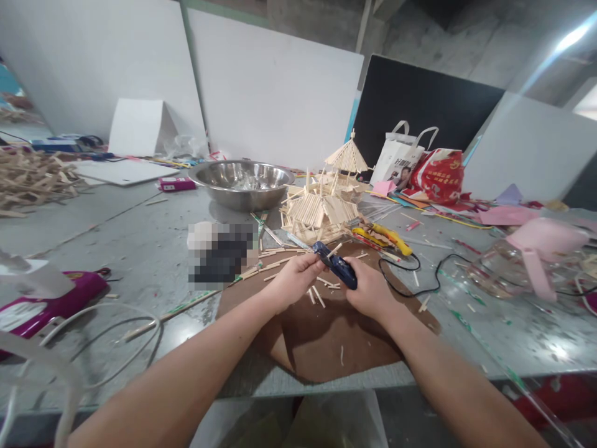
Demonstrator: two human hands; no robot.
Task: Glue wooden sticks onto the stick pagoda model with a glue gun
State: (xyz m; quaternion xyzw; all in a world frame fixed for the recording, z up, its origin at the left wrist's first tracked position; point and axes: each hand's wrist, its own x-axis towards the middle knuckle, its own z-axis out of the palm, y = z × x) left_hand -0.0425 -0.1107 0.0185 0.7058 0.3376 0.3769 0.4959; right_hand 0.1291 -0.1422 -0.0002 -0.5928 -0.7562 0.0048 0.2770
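My right hand [370,289] is closed around a dark blue utility knife [339,269], which points up and to the left. A pale narrow strip like its blade shows beyond the far end. Close beside it, my left hand [298,280] pinches a thin wooden stick, mostly hidden by the fingers; a pale stick end [334,250] shows across the knife. Both hands are above a brown sheet [326,342] strewn with short stick pieces [318,296]. Just behind stands a model building of wooden sticks [317,211] with a pointed roof tower.
A steel bowl [242,186] sits behind on the left. To the right lie a yellow-handled tool [396,241], a black cord [436,280] and a clear jug with a pink lid [504,267]. A purple box [88,292] and white cable are at left.
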